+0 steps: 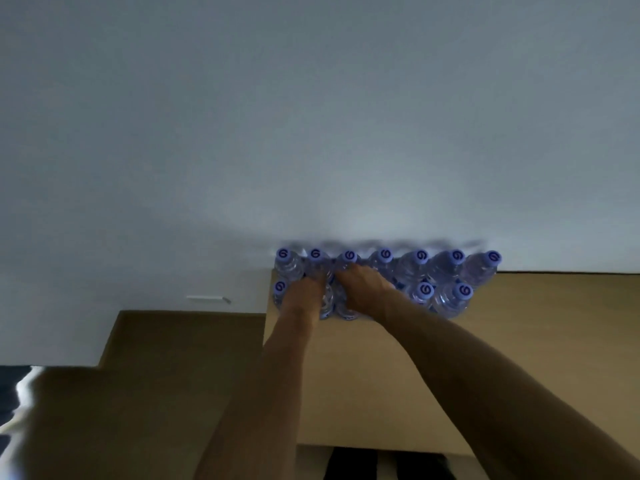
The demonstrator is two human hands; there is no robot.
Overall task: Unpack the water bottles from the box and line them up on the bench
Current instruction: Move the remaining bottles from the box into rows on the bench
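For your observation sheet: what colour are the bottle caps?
Pale lilac caps with a dark blue swirl; head view.

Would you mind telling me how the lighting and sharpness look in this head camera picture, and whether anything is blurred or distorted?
Head view: dim with a cool bluish cast; a brighter patch on the wall above the water bottles; their smeared shadows streak the wall; the left hand and right hand among the bottles are soft, their grip hard to read; glare at the lower left edge; the bench edges bow slightly from the wide lens.
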